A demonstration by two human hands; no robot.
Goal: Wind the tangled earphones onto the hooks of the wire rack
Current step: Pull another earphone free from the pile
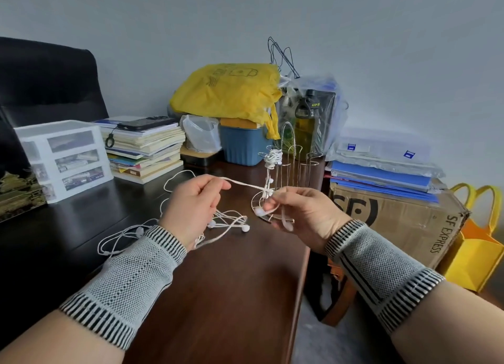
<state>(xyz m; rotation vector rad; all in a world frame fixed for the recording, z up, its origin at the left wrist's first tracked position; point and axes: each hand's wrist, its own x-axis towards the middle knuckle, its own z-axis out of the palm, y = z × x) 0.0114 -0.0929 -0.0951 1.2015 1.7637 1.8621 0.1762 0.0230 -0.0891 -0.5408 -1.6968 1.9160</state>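
Earphones [218, 224] lie tangled on the bench [231, 281] at centre frame. A taut cord runs rightward from the left hand [192, 204], whose grip pinches it, to the right hand [300, 213], pinching an earbud just before the wire rack [289, 167].

Plain pale wall [381, 36] behind; dark wooden desk [231, 281]; black chair [49, 82] at left; soft even light.
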